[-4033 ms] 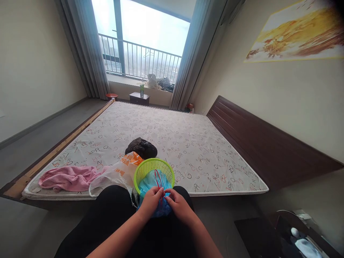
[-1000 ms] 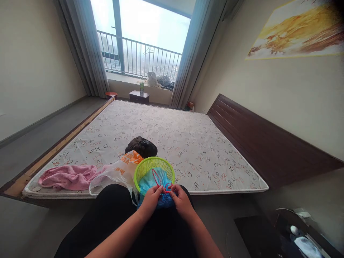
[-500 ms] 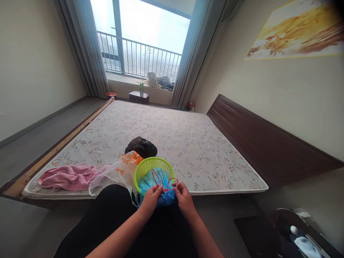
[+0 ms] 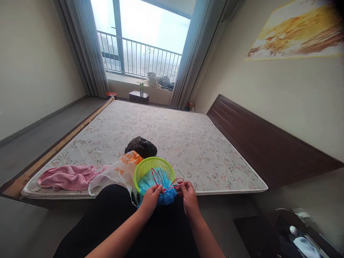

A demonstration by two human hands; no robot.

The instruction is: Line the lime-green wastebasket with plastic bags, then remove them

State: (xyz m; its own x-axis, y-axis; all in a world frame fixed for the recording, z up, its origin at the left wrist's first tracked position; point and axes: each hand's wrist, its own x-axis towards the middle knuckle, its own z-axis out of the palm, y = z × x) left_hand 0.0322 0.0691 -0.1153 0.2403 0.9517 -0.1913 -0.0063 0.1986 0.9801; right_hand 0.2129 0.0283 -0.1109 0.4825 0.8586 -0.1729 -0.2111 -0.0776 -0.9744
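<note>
A blue plastic drawstring bag (image 4: 168,196) lies gathered over the near rim of a lime-green plastic basket (image 4: 138,172), partly inside it. Its red drawstring (image 4: 153,175) loops up over the basket. My left hand (image 4: 152,196) pinches the string and gathered plastic at the bag's mouth. To the right, my right hand (image 4: 189,195) pinches another part of the red string, holding it out from the bag. A white plastic bag with orange print (image 4: 120,170) touches the basket's left side. Behind it rests a black plastic bag (image 4: 141,147).
A bare mattress (image 4: 166,129) with printed letters fills the middle, with a pink towel (image 4: 70,177) near its front left corner. The dark headboard (image 4: 258,139) rises at right. Low at right stands a dark cabinet (image 4: 258,233) with items on it.
My right hand has moved right, drawing the red string out from the bag. My left hand stays in nearly the same place.
</note>
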